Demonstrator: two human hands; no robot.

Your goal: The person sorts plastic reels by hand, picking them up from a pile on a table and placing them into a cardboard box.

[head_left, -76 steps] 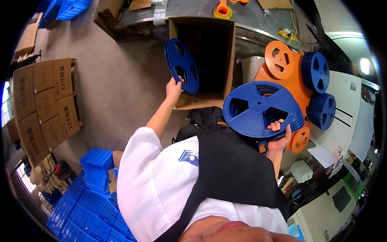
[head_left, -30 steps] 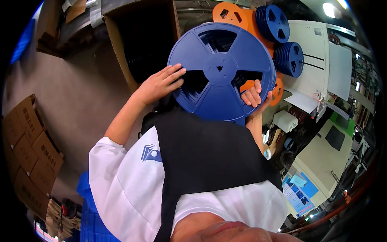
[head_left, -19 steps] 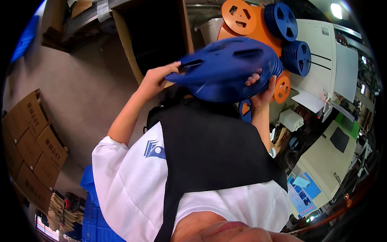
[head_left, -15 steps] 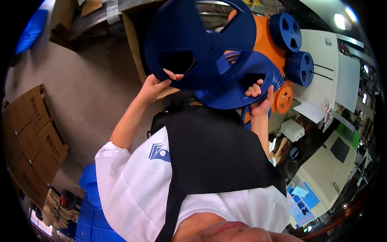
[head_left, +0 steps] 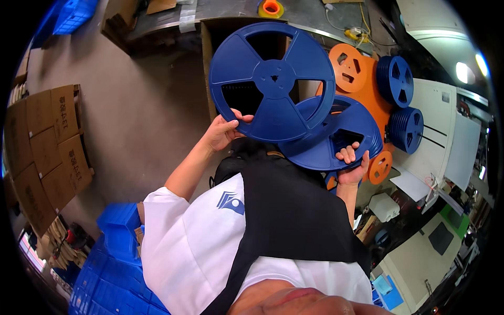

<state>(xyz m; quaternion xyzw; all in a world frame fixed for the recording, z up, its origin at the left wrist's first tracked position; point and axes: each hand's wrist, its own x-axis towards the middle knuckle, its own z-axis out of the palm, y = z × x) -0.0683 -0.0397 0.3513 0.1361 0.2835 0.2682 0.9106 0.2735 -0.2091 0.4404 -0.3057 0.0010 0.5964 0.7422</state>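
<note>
A large blue plastic reel (head_left: 274,79) with wide cut-outs faces me, tilted up. My left hand (head_left: 224,132) pinches its lower left rim, the fingers reaching through a cut-out. Behind and below it, at the right, leans a stack of similar blue reels (head_left: 310,153). My right hand (head_left: 353,164) grips the stack's lower right edge, fingers hooked into an opening and thumb outside. The single reel overlaps the stack's upper left part. Behind the single reel, an open cardboard box (head_left: 207,73) is partly hidden.
An orange rack with orange reels (head_left: 347,67) and blue reel stacks (head_left: 405,130) on rods stands at right. Beyond the box is a grey workbench (head_left: 310,16) with a tape roll (head_left: 271,8). Stacked cartons (head_left: 47,152) stand left, blue crates (head_left: 118,278) lower left.
The view has shifted, so everything sits lower and further right. The single reel now shows more of its face and whole upper rim. Both hands keep their holds.
</note>
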